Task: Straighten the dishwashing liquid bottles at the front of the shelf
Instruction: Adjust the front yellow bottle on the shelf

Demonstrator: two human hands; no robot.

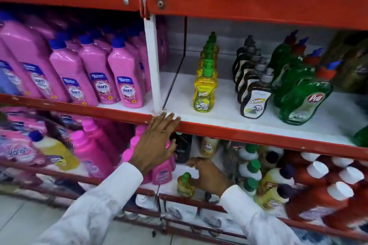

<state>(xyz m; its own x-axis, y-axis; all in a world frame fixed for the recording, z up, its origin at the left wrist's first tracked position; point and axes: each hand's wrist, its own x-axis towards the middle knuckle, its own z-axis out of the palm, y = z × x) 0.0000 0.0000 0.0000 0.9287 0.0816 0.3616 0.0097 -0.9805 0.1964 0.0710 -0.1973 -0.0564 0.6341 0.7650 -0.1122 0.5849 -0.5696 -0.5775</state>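
small yellow dish liquid bottle (186, 186), green cap, lower shelf front at 6 o'clock: likely light, rigid, slick plastic; best gripped at the waist. right hand (209, 177) at its 3 o'clock, fingers curled against the body. left hand (157, 143) at 11 o'clock, fingers spread flat on red shelf edge (258, 135).

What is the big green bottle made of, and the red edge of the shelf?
The green bottle looks like clear, glossy plastic: light shines off it and you can see through the green. The red shelf edge seems to be painted metal: the paint is chipped in spots and a bolt shows on the beam above.
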